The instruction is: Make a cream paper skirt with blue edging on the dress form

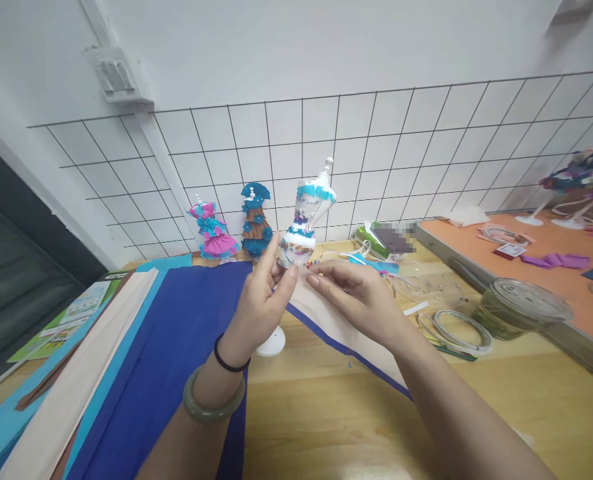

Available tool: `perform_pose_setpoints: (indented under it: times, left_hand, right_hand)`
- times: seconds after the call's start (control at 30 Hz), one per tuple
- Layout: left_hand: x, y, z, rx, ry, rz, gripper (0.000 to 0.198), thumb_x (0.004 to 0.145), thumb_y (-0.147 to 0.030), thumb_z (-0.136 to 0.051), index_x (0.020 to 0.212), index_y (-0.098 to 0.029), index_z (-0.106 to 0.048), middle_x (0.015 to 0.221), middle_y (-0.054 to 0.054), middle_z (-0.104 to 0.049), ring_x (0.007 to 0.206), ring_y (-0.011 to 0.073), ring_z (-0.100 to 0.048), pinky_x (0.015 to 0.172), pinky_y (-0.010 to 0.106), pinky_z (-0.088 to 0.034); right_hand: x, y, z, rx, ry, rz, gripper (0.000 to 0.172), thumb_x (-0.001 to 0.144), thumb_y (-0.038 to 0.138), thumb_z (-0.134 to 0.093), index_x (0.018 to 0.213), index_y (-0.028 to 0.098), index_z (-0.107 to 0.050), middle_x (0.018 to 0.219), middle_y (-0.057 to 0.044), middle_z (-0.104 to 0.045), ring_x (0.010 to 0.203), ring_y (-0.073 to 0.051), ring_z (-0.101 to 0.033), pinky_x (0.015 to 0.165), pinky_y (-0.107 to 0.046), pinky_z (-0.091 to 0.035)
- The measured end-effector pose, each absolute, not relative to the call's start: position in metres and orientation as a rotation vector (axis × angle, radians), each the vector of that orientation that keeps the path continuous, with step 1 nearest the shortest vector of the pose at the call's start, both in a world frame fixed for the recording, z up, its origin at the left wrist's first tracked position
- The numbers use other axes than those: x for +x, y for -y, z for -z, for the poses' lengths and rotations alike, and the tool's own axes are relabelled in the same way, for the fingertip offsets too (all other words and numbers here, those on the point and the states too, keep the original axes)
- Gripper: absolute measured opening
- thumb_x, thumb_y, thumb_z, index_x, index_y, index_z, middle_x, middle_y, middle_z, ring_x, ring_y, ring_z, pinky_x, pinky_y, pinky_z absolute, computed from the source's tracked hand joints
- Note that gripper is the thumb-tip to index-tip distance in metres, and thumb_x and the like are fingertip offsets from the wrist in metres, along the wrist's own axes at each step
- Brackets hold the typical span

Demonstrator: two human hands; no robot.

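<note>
A small white dress-form figure (304, 223) with blue trim leans to the right above a round white base (270, 341). Around its lower left side is my left hand (265, 297), thumb and forefinger against the bottom of the form. My right hand (359, 293) pinches the top end of a long cream strip with a blue edge (326, 317), close to the form's lower right. The strip hangs down to the right, passing under my right wrist. The fingertips of both hands nearly meet, and part of the strip's end is hidden by them.
Blue sheets (191, 333) and cream strips cover the left side. Two dressed figures, one pink (216, 240) and one brown and teal (256, 223), stand by the wall grid. Right are wire coils (461, 331), a clear round container (521, 307) and an orange board (481, 250).
</note>
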State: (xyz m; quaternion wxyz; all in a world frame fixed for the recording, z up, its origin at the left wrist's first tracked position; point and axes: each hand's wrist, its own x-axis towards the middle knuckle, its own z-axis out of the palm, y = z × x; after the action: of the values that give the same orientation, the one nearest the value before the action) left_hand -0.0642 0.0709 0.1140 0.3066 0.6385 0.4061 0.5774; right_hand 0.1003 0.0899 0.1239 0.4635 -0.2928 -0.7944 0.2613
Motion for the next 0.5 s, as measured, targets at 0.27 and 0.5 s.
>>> perform_pose_setpoints:
  times: [0.27,0.5]
  left_hand:
    - [-0.0635,-0.0692,-0.1157,1.774,-1.074,-1.533,0.057,0.088,-0.032,-0.05,0.141,-0.026,-0.032,0.091,0.003,-0.062,0.076,0.0138,-0.057,0.063,0.023,-0.046]
    - [-0.0631,-0.0692,-0.1149,1.77,-1.04,-1.498,0.058,0.088,-0.031,-0.052,0.142,-0.025,-0.031,0.107,0.005,-0.064,0.088,0.0159,-0.06,0.072,0.025,-0.048]
  right_hand:
    - [0.1013,-0.0878,-0.1254,-0.699,1.925,-0.678,0.016,0.086,0.029,-0.056,0.088,0.018,-0.067,0.077,-0.001,-0.069,0.07,-0.013,-0.06,0.061,-0.023,-0.045]
    - [0.1007,-0.0863,-0.1308,-0.645,1.937,-0.712,0.015,0.086,0.024,-0.056,0.091,0.019,-0.069,0.088,-0.003,-0.072,0.08,-0.014,-0.064,0.07,-0.024,-0.048]
